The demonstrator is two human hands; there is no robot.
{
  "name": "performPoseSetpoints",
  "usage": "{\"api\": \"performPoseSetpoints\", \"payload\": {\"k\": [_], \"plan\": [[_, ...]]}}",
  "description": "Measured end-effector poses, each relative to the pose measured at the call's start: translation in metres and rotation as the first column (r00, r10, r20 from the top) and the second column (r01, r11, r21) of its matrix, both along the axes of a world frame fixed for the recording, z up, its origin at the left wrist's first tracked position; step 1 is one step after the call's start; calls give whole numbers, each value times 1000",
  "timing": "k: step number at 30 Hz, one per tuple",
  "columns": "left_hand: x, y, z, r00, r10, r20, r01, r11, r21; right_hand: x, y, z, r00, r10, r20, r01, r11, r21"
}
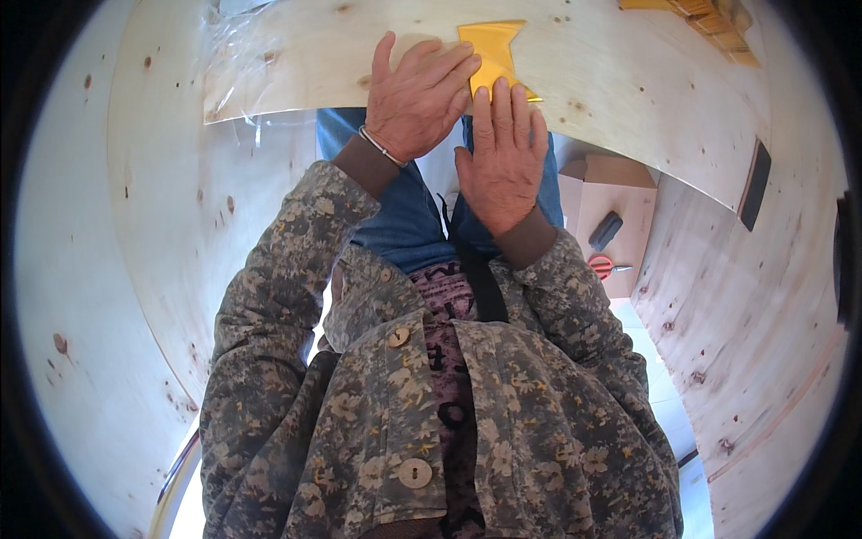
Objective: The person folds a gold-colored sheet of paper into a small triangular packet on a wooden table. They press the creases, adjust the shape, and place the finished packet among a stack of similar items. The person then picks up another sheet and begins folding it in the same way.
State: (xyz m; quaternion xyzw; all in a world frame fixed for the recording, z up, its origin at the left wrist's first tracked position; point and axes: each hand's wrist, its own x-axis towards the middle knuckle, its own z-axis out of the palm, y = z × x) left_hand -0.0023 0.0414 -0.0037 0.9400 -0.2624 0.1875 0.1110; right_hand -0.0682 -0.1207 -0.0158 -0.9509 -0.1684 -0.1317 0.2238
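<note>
Behind the person's fingers [502, 112] sit brown cuffs [527, 239], a pale left-wrist bracelet [382, 146], floral jacket [566, 395], blue jeans [400, 225].

One left hand [413, 106] and one right hand [505, 162] make two, with one bracelet [384, 151], one yellow piece [490, 45] and one counter [620, 108]. There is one cardboard box [620, 193], one pair of red-handled scissors [602, 266], one dark oblong object [606, 231], one jacket [566, 422] and three visible buttons [415, 472]. One yellow pile [714, 25] shows too, its overlapping pieces too unclear to number.
</note>
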Motion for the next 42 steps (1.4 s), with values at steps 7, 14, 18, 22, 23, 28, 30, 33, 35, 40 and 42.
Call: {"api": "performPoseSetpoints", "payload": {"k": [7,14,18,22,23,28,30,33,35,40,42], "plan": [[0,-1,1,1000,4,17,-5,999,43,0,3,0,999,-28,31,31,994,-109],[-1,-4,3,1000,17,11,-18,999,42,1,2,3,999,-41,29,42,998,-45],[-1,-4,3,1000,16,14,-16,999,45,1,2,2,999,-44,30,46,997,-65],[0,-3,3,1000,9,10,-9,999,40,2,4,2,998,-53,38,56,995,-77],[0,-3,3,1000,7,11,-7,999,38,1,4,3,998,-54,34,57,996,-74],[0,-3,1,1000,3,15,-3,1000,17,-1,1,6,999,-51,10,52,997,-54],[-1,-3,0,1000,2,25,-2,1000,14,-1,0,6,997,-69,23,70,994,-87],[0,-2,-1,1000,-5,23,5,1000,6,-1,0,6,997,-71,9,71,994,-80],[1,-2,0,1000,-14,19,14,1000,-3,-1,-1,7,998,-69,-8,68,995,-79],[0,-2,0,1000,-10,-2,10,1000,-16,-2,-3,15,997,-61,-44,58,997,-52],[0,-1,0,1000,-18,-10,18,1000,-16,-3,-4,18,997,-57,-47,55,997,-50]]}}
